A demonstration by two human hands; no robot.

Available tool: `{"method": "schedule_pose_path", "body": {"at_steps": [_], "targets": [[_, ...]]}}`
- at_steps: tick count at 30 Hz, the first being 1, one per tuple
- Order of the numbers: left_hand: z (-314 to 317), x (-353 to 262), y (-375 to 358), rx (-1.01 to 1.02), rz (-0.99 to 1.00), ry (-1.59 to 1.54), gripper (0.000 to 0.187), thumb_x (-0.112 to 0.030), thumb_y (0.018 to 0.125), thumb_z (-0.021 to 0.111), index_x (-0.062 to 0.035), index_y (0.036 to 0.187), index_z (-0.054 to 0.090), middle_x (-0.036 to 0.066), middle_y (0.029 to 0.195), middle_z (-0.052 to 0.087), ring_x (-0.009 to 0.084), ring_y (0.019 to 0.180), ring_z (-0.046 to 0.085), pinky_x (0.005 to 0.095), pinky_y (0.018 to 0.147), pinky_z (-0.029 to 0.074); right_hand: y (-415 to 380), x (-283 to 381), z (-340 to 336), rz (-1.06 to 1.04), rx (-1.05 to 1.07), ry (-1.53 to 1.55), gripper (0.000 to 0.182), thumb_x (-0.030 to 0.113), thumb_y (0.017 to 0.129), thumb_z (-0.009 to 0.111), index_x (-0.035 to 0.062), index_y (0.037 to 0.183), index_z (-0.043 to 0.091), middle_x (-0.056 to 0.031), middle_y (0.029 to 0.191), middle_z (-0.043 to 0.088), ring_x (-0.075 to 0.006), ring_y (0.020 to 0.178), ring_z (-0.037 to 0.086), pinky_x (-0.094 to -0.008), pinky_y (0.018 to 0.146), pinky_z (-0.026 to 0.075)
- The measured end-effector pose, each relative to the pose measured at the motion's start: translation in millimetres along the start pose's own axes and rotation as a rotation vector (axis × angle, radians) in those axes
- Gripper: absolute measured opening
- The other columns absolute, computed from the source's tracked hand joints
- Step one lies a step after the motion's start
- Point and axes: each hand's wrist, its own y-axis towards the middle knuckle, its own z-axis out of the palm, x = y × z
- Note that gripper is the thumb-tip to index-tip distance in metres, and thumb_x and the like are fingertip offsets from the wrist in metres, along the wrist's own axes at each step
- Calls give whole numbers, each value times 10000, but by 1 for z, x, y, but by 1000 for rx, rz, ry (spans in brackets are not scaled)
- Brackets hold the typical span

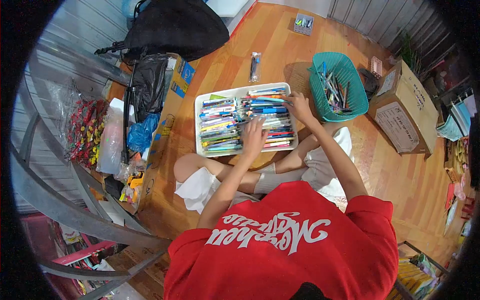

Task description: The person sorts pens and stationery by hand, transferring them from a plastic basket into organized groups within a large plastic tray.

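A white tray (199,145) lies on the floor before my crossed legs, with pens (220,123) lined up in two columns. My left hand (254,134) rests over the middle of the tray, fingers stretched and slightly apart on the pens. At the tray's upper right edge, my right hand (299,107) has its fingers closed at the end of a light-blue pen (274,99). Just right of that hand stands a teal plastic basket (356,90) holding loose pens and pencils (336,92).
A clear packet (255,67) with dark items lies beyond the tray. Farther off is a small grey basket (303,23) of items. A cardboard box (405,112) stands right of the teal basket. On the left are another carton (167,117), plastic bags and a curved metal frame (80,210).
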Motion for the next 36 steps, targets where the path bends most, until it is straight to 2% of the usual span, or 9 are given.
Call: {"method": "schedule_pose_path", "body": {"at_steps": [1, 7, 12, 16, 20, 24, 28, 33, 36], "targets": [[3, -2, 2, 50, 79, 53, 516, -247, 850, 602, -60, 1296, 426, 168, 1352, 399, 358, 1233, 380, 461, 1027, 304, -5, 2, -6, -4, -10, -16, 231, 265, 800, 637, 177, 1008, 686, -91, 943, 566, -295, 948, 519, -470, 725, 392], [33, -1, 5, 149, 55, 234, 640, -327, 913, 465, 11, 1402, 227, 192, 1455, 236, 333, 1353, 214, 452, 1108, 150, -29, 3, -9, -105, 1, -89, 244, 270, 812, 623, 192, 1037, 674, -78, 917, 544, -283, 895, 505, -450, 702, 376], [10, -11, -2, -49, -106, 97, 599, -237, 915, 453, 78, 1371, 225, 258, 1440, 204, 375, 1356, 169, 470, 1108, 142, -31, 12, 2, -178, -4, -146, 268, 290, 805, 623, 210, 1055, 674, -60, 999, 523, -267, 945, 477, -467, 715, 376], [-4, 4, 5, -228, -209, 18, 592, -174, 905, 465, 85, 1370, 206, 290, 1438, 159, 428, 1351, 128, 481, 1107, 130, -28, 20, 6, -214, 12, -345, 450, 300, 776, 655, 235, 1214, 576, -135, 1101, 494, -278, 980, 464, -501, 784, 378], [-11, 7, 27, -89, -18, 134, 600, -244, 921, 456, 16, 1401, 208, 242, 1468, 141, 399, 1361, 132, 497, 1103, 113, -30, 37, -32, -142, 8, 15, 511, 215, 764, 675, 166, 1251, 529, -162, 1108, 487, -318, 994, 475, -479, 815, 402], [17, -2, 32, 160, 169, 283, 633, -336, 923, 442, -9, 1413, 208, 178, 1481, 177, 334, 1364, 185, 505, 1095, 123, -8, 19, -113, -161, -368, 211, 351, 109, 810, 607, 3, 1138, 537, -209, 1126, 534, -366, 1096, 486, -415, 947, 382], [45, -6, 26, 216, 150, 254, 666, -384, 918, 442, -6, 1414, 208, 156, 1485, 189, 310, 1362, 205, 505, 1088, 136, 30, -90, -128, 107, -656, -46, 372, 177, 802, 626, -74, 1066, 546, -284, 1018, 583, -410, 969, 565, -429, 821, 458], [-9, -42, 20, 48, 3, 69, 642, -331, 933, 436, 19, 1411, 190, 204, 1474, 178, 337, 1378, 138, 511, 1093, 97, 58, -170, -105, 593, 8, -65, 413, 257, 661, 701, -79, 890, 629, -285, 951, 614, -417, 917, 595, -441, 797, 484], [-43, -38, -16, -38, -110, 0, 609, -260, 937, 434, 35, 1407, 184, 243, 1469, 158, 365, 1382, 92, 497, 1098, 70, 68, -216, -57, 649, 226, -119, 531, 326, 588, 742, -55, 941, 633, -282, 993, 610, -372, 965, 597, -415, 782, 489]]}}
